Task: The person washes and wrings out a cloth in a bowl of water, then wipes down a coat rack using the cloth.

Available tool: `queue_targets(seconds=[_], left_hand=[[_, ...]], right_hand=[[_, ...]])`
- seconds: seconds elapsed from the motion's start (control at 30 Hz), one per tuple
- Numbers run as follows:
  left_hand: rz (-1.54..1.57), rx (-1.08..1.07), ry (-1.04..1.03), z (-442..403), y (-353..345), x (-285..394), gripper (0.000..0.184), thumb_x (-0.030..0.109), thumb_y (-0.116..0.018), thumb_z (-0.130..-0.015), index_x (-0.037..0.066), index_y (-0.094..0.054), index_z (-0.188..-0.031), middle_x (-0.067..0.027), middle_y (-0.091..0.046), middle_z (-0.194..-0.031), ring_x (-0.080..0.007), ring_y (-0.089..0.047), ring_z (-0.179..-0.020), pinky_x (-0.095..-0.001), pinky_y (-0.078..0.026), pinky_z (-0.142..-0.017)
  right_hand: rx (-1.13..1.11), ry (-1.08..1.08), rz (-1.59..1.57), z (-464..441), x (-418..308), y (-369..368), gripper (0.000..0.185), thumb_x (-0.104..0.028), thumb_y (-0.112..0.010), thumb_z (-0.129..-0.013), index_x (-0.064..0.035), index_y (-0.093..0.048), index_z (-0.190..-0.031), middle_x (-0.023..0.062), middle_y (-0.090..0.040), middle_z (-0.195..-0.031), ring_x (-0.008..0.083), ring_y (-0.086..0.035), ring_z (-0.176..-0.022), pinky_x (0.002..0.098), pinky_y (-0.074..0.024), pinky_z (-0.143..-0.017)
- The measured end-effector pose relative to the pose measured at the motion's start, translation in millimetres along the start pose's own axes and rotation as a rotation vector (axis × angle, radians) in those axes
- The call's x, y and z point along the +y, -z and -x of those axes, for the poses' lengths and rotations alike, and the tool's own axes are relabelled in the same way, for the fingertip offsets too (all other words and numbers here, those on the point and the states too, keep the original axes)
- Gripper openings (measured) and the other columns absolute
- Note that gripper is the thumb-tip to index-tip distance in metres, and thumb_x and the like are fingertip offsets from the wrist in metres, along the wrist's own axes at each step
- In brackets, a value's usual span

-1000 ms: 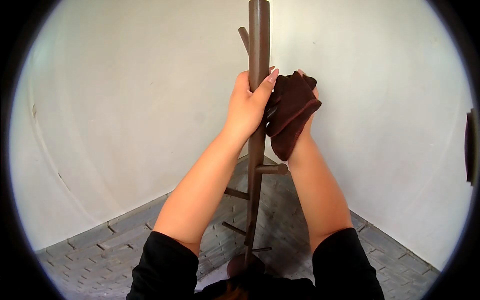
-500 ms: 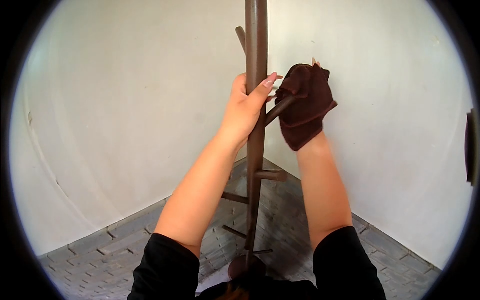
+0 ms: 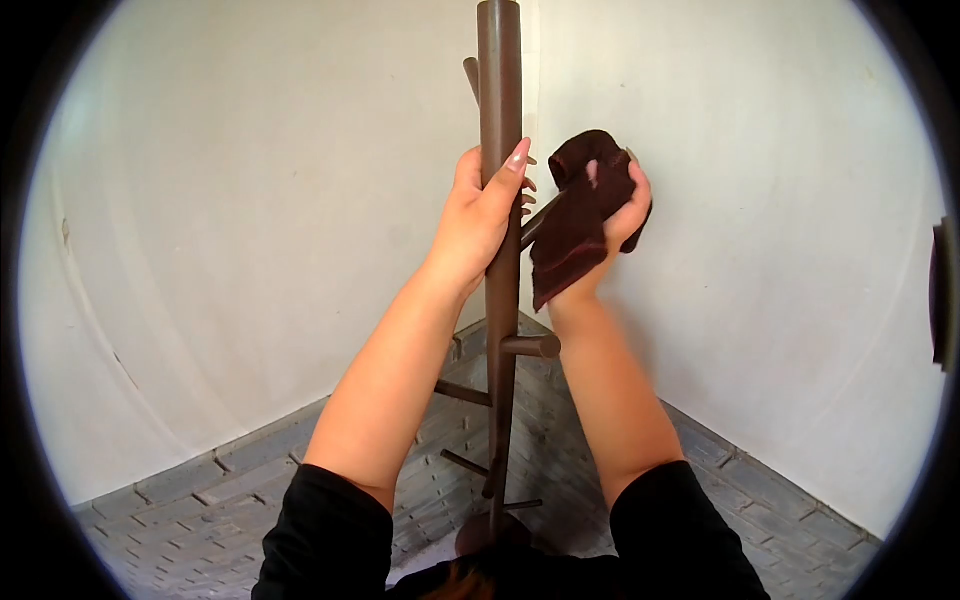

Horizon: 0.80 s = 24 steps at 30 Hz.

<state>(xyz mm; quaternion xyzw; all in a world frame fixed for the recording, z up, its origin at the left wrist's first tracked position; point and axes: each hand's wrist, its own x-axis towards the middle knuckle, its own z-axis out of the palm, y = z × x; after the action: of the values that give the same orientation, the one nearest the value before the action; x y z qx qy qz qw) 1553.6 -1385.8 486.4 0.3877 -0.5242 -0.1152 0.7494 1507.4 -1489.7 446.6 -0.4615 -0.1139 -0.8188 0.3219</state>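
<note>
The coat rack [image 3: 503, 300] stood at centre — probably stiff, best held by its pole [image 3: 500, 90], which the left hand [image 3: 478, 217] encircled with curled fingers. At upper centre-right, the right hand [image 3: 628, 212] gripped a cloth [image 3: 573, 232], likely soft and light, over a peg [image 3: 534, 229].

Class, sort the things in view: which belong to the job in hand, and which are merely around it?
Part of the job:
- brown stand, gripped by the left hand
- dark cloth, held in the right hand at a peg

Merely around:
- pale walls
- grey floor
- dark object at the right edge, unclear what
</note>
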Motion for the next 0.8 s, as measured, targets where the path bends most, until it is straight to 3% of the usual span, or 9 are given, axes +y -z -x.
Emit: queue_targets(seconds=[0.03, 0.13, 0.27, 0.37, 0.4, 0.5, 0.63, 0.77, 0.8], left_hand=[[-0.014, 0.003, 0.003, 0, 0, 0, 0.041, 0.041, -0.061, -0.104, 0.006, -0.053, -0.124, -0.0034, -0.058, -0.101, -0.0121, -0.054, -0.088, -0.0286, -0.049, -0.081], [-0.036, -0.003, 0.001, 0, -2, -2, 0.042, 0.043, -0.061, -0.104, 0.006, -0.053, -0.123, -0.0031, -0.058, -0.1, -0.0116, -0.054, -0.09, -0.0284, -0.048, -0.082], [-0.041, 0.022, -0.016, 0, -2, -4, 0.046, 0.046, -0.062, -0.104, 0.006, -0.054, -0.123, -0.0026, -0.057, -0.1, -0.0119, -0.054, -0.09, -0.0282, -0.048, -0.081], [-0.119, 0.045, -0.043, 4, -2, 2, 0.049, 0.049, -0.06, -0.104, 0.005, -0.054, -0.124, -0.0026, -0.057, -0.099, -0.0123, -0.053, -0.09, -0.0289, -0.048, -0.082], [-0.12, 0.046, -0.039, 5, -2, 5, 0.049, 0.049, -0.06, -0.104, 0.005, -0.054, -0.124, -0.0026, -0.057, -0.099, -0.0123, -0.053, -0.09, -0.0289, -0.048, -0.082], [-0.315, 0.034, 0.007, 5, 5, 14, 0.052, 0.051, -0.057, -0.104, 0.004, -0.054, -0.125, -0.0046, -0.059, -0.103, -0.0134, -0.055, -0.093, -0.0301, -0.048, -0.085], [-0.455, -0.065, 0.012, 2, 11, 17, 0.054, 0.05, -0.055, -0.106, 0.0, -0.055, -0.127, -0.0094, -0.063, -0.113, -0.0163, -0.057, -0.1, -0.0318, -0.048, -0.09], [-0.59, -0.071, -0.16, -2, 14, 9, 0.05, 0.044, -0.054, -0.108, -0.003, -0.056, -0.125, -0.012, -0.063, -0.111, -0.0194, -0.058, -0.106, -0.0343, -0.047, -0.096], [-0.579, -0.06, -0.154, -2, 14, 9, 0.05, 0.044, -0.053, -0.108, -0.003, -0.056, -0.124, -0.0129, -0.063, -0.112, -0.0199, -0.058, -0.106, -0.0346, -0.047, -0.096]], right_hand=[[0.003, 0.003, -0.002, 7, -2, 0, 0.06, -0.007, -0.062, -0.102, -0.0131, -0.029, -0.152, 0.0074, -0.045, -0.137, 0.0149, -0.053, -0.118, 0.0337, -0.0476, -0.103], [-0.181, -0.17, -0.186, 33, -4, 6, 0.077, -0.018, -0.053, -0.108, -0.0279, -0.002, -0.165, 0.0089, -0.037, -0.15, 0.0202, -0.049, -0.13, 0.0357, -0.0439, -0.11], [-0.209, -0.329, -0.301, 53, -6, 9, 0.076, -0.02, -0.05, -0.11, -0.0325, 0.001, -0.164, 0.0078, -0.035, -0.152, 0.0196, -0.048, -0.131, 0.0347, -0.0435, -0.11], [-0.202, -0.406, -0.109, 60, -14, 12, 0.063, -0.015, -0.059, -0.106, -0.0014, -0.026, -0.158, 0.014, -0.053, -0.138, 0.0214, -0.056, -0.123, 0.0344, -0.0408, -0.11], [-0.246, -0.532, -0.051, 61, -25, 18, 0.054, -0.019, -0.062, -0.105, 0.0015, -0.04, -0.151, 0.0155, -0.056, -0.139, 0.0222, -0.054, -0.127, 0.0336, -0.0398, -0.111], [-0.46, -0.834, -0.305, 55, -39, 36, 0.053, -0.026, -0.069, -0.101, 0.0017, -0.047, -0.142, 0.0121, -0.063, -0.125, 0.0193, -0.061, -0.114, 0.0323, -0.0474, -0.1], [-0.565, -0.567, -0.138, 42, -21, 33, 0.05, -0.027, -0.071, -0.1, 0.0008, -0.05, -0.137, 0.0097, -0.065, -0.117, 0.0169, -0.063, -0.105, 0.0313, -0.0501, -0.094], [-0.222, -0.636, -0.357, 22, -30, 5, 0.047, -0.028, -0.071, -0.1, 0.0003, -0.05, -0.131, 0.0087, -0.064, -0.113, 0.0165, -0.061, -0.102, 0.0309, -0.0498, -0.091], [-0.191, -0.657, -0.368, 16, -31, 4, 0.047, -0.021, -0.065, -0.103, -0.0036, -0.043, -0.14, 0.0088, -0.06, -0.121, 0.018, -0.06, -0.112, 0.0326, -0.0498, -0.097]])
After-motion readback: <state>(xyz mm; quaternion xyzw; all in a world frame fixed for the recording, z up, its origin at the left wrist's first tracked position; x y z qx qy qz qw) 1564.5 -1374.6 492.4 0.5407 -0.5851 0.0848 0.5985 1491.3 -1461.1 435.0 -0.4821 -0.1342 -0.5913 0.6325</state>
